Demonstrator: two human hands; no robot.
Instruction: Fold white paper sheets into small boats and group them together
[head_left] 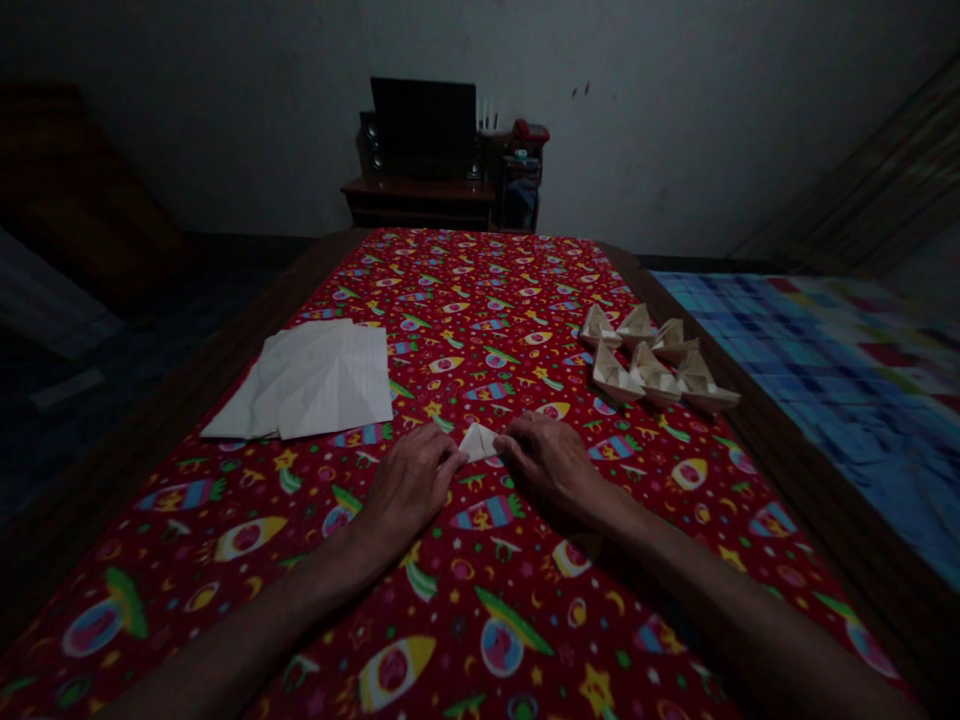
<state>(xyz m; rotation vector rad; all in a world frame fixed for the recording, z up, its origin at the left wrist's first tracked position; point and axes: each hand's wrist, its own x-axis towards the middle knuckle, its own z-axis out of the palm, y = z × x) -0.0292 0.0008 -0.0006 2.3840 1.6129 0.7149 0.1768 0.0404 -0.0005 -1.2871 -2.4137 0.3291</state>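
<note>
A small folded piece of paper (478, 443), roughly triangular with a crease down its middle, lies low over the red cloth between my hands. My left hand (416, 468) pinches its left corner between thumb and fingers. On the opposite corner, my right hand (546, 450) is closed in a similar pinch. To the left, beyond my left hand, a fanned stack of white paper sheets (322, 380) rests on the cloth. Several folded paper boats (656, 372) stand in two rows to the right, farther out than my right hand.
A red cloth with rocket prints (480, 300) covers the long table, whose dark wooden edge (795, 490) shows on both sides. Past the far end stand a monitor (424, 125) and speakers on a low cabinet (420, 200). A blue checked sheet (787, 380) lies at right.
</note>
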